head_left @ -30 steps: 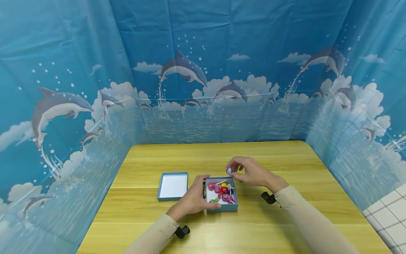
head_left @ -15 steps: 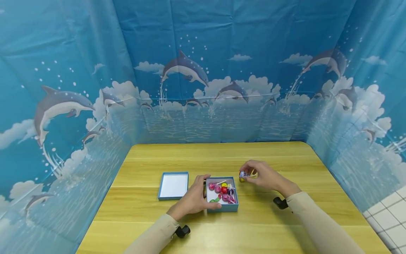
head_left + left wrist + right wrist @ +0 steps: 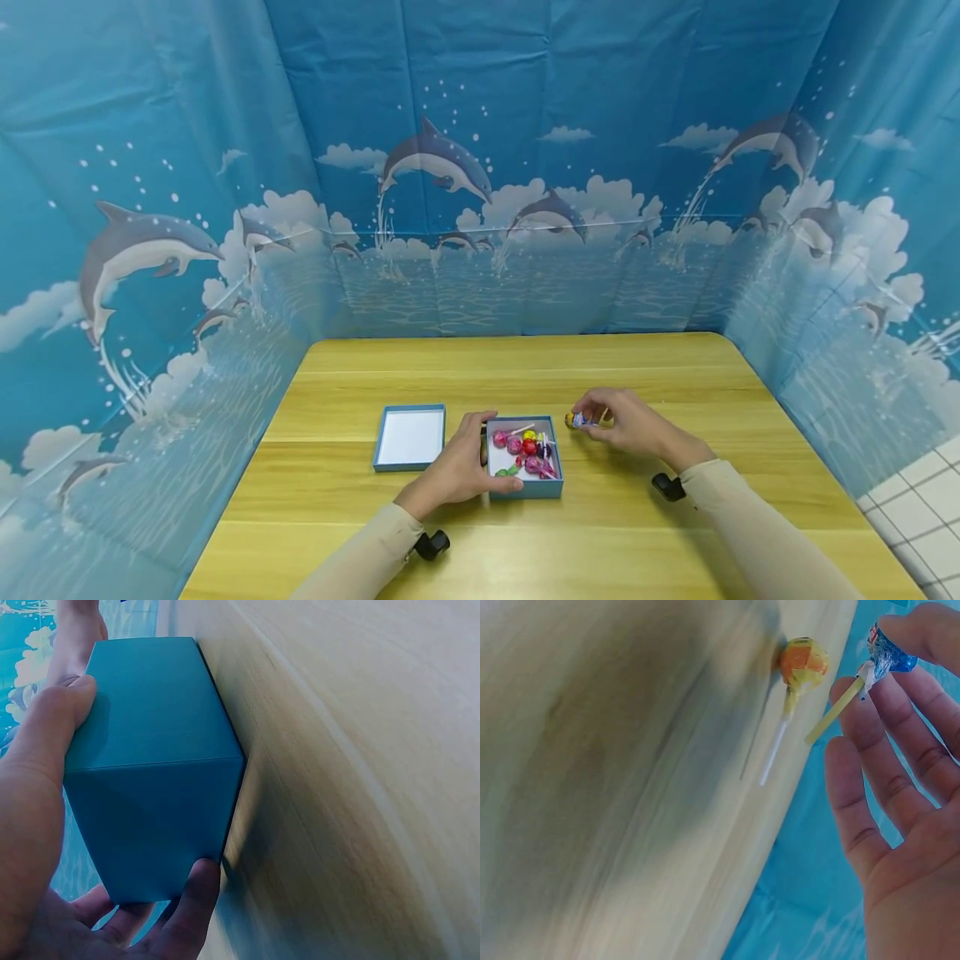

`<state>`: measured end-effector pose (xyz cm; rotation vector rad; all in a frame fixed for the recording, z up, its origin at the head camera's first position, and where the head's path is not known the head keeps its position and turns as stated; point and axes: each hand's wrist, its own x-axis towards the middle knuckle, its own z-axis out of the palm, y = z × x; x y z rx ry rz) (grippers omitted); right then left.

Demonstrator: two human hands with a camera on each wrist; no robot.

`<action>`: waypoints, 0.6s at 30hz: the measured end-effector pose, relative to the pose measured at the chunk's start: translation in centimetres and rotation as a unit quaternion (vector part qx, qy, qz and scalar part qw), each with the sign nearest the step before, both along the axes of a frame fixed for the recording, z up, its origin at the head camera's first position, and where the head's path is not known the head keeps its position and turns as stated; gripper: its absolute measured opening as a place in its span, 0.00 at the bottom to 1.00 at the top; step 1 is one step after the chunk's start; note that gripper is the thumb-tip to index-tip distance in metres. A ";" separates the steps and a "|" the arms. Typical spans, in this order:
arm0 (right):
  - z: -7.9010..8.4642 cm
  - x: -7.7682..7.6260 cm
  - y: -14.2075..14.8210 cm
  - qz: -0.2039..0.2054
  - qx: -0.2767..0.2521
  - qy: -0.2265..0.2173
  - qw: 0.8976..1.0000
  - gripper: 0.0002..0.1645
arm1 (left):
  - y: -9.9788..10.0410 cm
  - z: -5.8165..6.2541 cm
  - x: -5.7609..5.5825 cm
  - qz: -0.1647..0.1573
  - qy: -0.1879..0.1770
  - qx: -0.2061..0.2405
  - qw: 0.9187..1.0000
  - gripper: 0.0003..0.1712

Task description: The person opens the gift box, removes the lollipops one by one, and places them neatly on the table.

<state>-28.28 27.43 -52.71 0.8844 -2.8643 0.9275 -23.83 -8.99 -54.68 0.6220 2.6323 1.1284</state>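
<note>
In the head view my left hand point(image 3: 457, 471) grips the near left side of an open blue box point(image 3: 527, 491). Its thumb lies along the front wall and its fingers reach round the left side, as the left wrist view shows of the blue box point(image 3: 154, 825). Several lollipops point(image 3: 514, 446) in pink, red, yellow and green wrappers lie inside. Right of the box, low over the table, my right hand point(image 3: 626, 425) pinches a blue-wrapped lollipop point(image 3: 883, 660) by its head, with the pale yellow stick pointing away. An orange and yellow lollipop point(image 3: 805, 664) with a white stick lies on the table beside it.
Left of the box lies its blue-rimmed lid point(image 3: 409, 437), white inside facing up. The yellow wooden table point(image 3: 390, 367) ends at the back against a blue dolphin curtain point(image 3: 480, 292). A tiled surface point(image 3: 926, 492) shows at the far right.
My right hand has moved right and lower, from the box's far right corner to the table beside it, carrying the blue-wrapped lollipop. My left hand and the box have stayed in place.
</note>
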 end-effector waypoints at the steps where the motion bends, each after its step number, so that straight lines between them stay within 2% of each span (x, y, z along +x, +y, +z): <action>1: -0.1 0.0 0.0 -0.001 0.000 0.000 1.000 0.13 | 0.0 0.0 0.0 0.000 0.000 0.000 1.000 0.75; 11: -1.0 -0.1 -0.1 0.003 0.006 -0.012 1.000 0.13 | 0.0 -0.1 0.0 0.001 0.002 -0.002 1.000 0.74; 18: -1.4 0.0 0.0 0.010 0.018 -0.006 1.000 0.11 | 0.0 -0.1 0.0 0.002 0.002 -0.001 1.000 0.74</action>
